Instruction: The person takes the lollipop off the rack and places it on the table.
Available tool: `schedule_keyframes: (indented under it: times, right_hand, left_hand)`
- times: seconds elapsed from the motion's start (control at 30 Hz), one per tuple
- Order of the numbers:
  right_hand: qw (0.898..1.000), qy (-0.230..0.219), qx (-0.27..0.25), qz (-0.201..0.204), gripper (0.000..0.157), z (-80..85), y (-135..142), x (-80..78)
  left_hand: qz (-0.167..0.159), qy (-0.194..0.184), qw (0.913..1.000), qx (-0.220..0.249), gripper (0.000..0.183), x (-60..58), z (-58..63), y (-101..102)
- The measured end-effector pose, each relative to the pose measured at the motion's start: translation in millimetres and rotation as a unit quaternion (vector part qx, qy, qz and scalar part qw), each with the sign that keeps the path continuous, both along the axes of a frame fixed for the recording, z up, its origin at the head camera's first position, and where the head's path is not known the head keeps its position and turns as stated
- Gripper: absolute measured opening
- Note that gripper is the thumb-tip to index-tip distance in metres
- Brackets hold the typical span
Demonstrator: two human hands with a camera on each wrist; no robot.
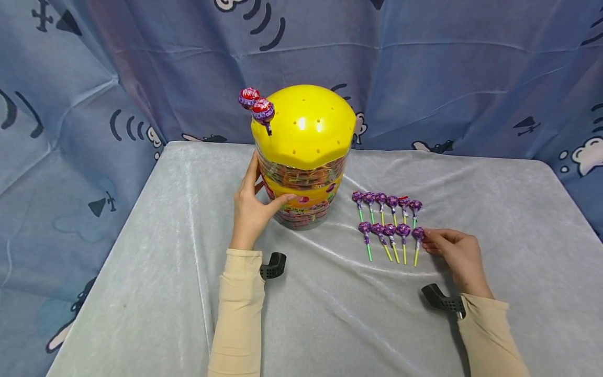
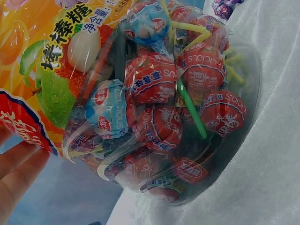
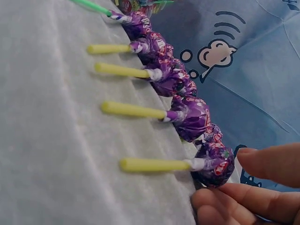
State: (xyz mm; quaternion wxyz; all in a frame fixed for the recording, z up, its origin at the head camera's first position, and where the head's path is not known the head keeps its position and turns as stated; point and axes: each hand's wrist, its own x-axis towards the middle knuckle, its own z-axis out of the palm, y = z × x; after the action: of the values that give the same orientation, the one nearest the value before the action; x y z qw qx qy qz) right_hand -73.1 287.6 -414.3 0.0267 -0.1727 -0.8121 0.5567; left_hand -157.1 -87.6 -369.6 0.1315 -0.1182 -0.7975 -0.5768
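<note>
My left hand (image 1: 252, 212) grips the side of a large clear candy jar (image 1: 308, 177), fingers round its left and thumb across the front. The jar has a domed yellow lid (image 1: 306, 131); two purple-and-red lollipops (image 1: 263, 111) stick out at the lid's left edge. Red and blue wrapped lollipops (image 2: 154, 77) show through the jar wall in the left wrist view. On the table, my right hand (image 1: 459, 256) pinches the purple head of a yellow-stick lollipop (image 3: 213, 164) at the right end of the front row, thumb and fingertips right at the wrapper.
Several purple lollipops (image 1: 392, 201) form a back row, with the front-row lollipops (image 1: 389, 231) below them, sticks toward me. A pale grey cloth covers the table (image 1: 330, 314). Behind it hangs a blue patterned curtain (image 1: 424, 68). Black camera mounts (image 1: 273, 266) sit at both wrists.
</note>
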Motion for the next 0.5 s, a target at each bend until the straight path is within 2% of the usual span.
schedule_keyframes:
  times: [0.23, 0.5]
  right_hand:
    - [0.999, 0.001, 0.032, -0.014, 0.040, -0.7, 0.2, -0.2]
    - [0.999, 0.007, 0.020, -0.029, 0.030, 0.3, 3.3, 0.5]
  left_hand:
    - [0.001, -0.001, 1.0000, 0.000, 0.106, 0.4, 0.5, 0.1]
    - [-0.001, -0.001, 1.0000, 0.000, 0.106, 0.5, 0.7, 0.0]
